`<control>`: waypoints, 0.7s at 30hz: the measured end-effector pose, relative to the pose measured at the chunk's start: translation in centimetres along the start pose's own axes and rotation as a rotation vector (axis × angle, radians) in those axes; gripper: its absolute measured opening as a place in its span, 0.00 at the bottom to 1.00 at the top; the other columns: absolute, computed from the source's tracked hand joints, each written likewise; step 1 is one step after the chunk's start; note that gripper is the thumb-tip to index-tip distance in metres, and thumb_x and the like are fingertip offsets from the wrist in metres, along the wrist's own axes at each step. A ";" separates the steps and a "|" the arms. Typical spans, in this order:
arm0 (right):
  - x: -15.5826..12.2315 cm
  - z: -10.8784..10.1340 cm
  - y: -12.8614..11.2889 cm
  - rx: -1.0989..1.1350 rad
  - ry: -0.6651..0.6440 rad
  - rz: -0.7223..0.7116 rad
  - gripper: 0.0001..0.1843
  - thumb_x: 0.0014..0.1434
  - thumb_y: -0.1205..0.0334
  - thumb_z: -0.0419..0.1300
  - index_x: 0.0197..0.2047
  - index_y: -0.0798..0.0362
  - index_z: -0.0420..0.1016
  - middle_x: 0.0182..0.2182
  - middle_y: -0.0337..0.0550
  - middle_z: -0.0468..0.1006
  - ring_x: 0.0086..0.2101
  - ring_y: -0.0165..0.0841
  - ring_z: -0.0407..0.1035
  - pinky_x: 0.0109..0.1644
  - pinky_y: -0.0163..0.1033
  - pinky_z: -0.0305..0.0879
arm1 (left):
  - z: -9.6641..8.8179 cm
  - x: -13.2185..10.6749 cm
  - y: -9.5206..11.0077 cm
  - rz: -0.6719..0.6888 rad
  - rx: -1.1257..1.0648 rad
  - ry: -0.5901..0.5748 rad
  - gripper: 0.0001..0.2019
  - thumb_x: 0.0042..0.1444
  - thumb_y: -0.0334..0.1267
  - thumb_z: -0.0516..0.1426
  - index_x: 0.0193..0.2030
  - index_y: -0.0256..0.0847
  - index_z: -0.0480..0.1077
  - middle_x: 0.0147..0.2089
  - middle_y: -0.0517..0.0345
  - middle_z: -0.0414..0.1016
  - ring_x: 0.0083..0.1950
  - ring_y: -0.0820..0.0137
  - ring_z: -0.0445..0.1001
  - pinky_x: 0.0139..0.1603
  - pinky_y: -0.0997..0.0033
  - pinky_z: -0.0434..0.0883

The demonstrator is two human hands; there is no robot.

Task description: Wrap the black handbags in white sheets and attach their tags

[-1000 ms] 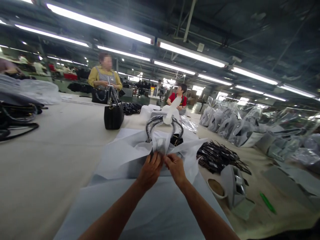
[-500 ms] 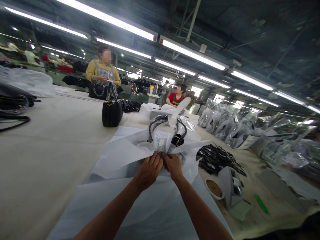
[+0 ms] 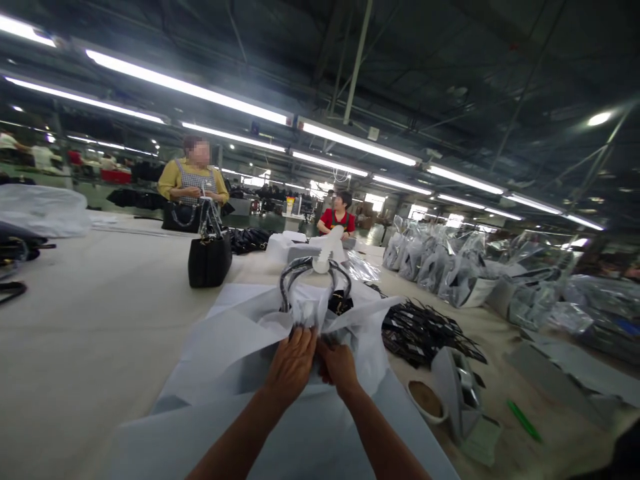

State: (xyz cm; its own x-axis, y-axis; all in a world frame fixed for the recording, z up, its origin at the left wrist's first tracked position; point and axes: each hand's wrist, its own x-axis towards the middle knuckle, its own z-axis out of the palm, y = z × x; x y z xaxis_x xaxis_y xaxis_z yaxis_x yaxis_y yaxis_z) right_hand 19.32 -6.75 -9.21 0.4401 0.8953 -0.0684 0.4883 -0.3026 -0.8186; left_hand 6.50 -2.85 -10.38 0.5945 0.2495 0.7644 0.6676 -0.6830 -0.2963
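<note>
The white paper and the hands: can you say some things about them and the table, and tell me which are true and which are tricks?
1. The left hand and the right hand both pinch the white paper together just in front of the dark bag handles. True.
2. A black handbag stands upright on the table, off to the left and away from the hands. True.
3. The pen lying on the right is red. False: it is green.
4. The right hand holds the tape dispenser. False: the tape dispenser sits on the table to the right, and no hand touches it.
</note>
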 end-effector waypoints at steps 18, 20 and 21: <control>-5.2 1.4 9.2 -0.124 -0.005 -0.084 0.18 0.60 0.57 0.50 0.19 0.50 0.61 0.14 0.37 0.71 0.16 0.28 0.66 0.22 0.31 0.56 | 0.2 -2.2 2.1 0.017 0.237 -0.040 0.20 0.61 0.33 0.46 0.56 0.33 0.68 0.54 0.45 0.71 0.56 0.57 0.67 0.52 0.54 0.65; -6.0 1.4 10.1 -0.277 0.016 -0.157 0.17 0.60 0.58 0.50 0.21 0.50 0.63 0.17 0.39 0.75 0.20 0.30 0.70 0.25 0.32 0.57 | 0.0 -2.3 2.3 0.007 0.244 -0.059 0.20 0.62 0.34 0.46 0.56 0.34 0.68 0.54 0.44 0.72 0.56 0.57 0.67 0.53 0.53 0.66; -6.4 1.4 10.5 -0.351 0.026 -0.186 0.16 0.61 0.59 0.50 0.22 0.50 0.64 0.19 0.40 0.76 0.23 0.31 0.71 0.27 0.32 0.57 | -0.1 -2.4 2.4 0.005 0.237 -0.073 0.19 0.62 0.34 0.46 0.56 0.34 0.68 0.54 0.44 0.72 0.57 0.56 0.67 0.53 0.52 0.66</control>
State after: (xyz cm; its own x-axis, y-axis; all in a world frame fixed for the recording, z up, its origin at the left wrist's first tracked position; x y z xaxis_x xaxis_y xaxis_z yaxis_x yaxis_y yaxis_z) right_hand 20.57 -15.23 -18.11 0.3365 0.9382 0.0808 0.7873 -0.2332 -0.5708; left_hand 6.63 -5.17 -12.89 0.6232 0.3010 0.7219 0.7459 -0.5061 -0.4329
